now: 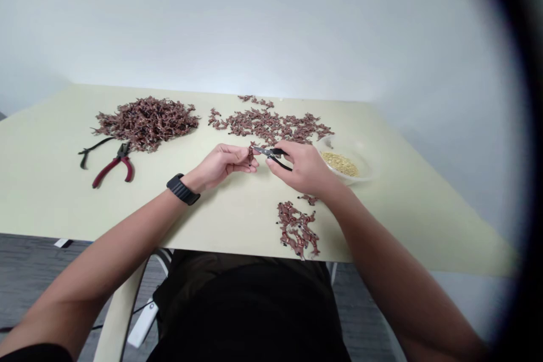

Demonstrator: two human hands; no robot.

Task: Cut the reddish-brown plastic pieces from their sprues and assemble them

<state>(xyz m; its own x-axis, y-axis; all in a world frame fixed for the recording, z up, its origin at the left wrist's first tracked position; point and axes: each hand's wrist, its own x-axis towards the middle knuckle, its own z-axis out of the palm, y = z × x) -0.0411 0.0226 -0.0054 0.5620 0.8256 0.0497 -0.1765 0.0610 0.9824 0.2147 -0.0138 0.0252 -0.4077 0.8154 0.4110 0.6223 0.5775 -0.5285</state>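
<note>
My black clothing (250,311) lies nearest, below the edge of the pale yellow tabletop (407,226). My left hand (224,164) is pinched, thumb and fingers together on a small reddish-brown piece (251,154), held just above the middle of the tabletop. My right hand (303,165) is curled around a pair of small black-handled pliers (280,162); the handles stand apart, and the metal tips point left at the piece. I cannot tell whether the tips grip it.

The clear plastic bowl with yellow bits (365,172) sits just beyond my right wrist, which partly covers its near side. Behind my hands spreads a loose scatter of brown pieces (271,124); a dense brown heap (148,119) is farther left, with red-handled pliers (111,171) and a thin black tool (87,151) in front. A small brown cluster (297,229) lies near the front edge, left of my right forearm (382,254). Both forearms reach forward and inward, and a black wristband (183,189) circles my left wrist.
</note>
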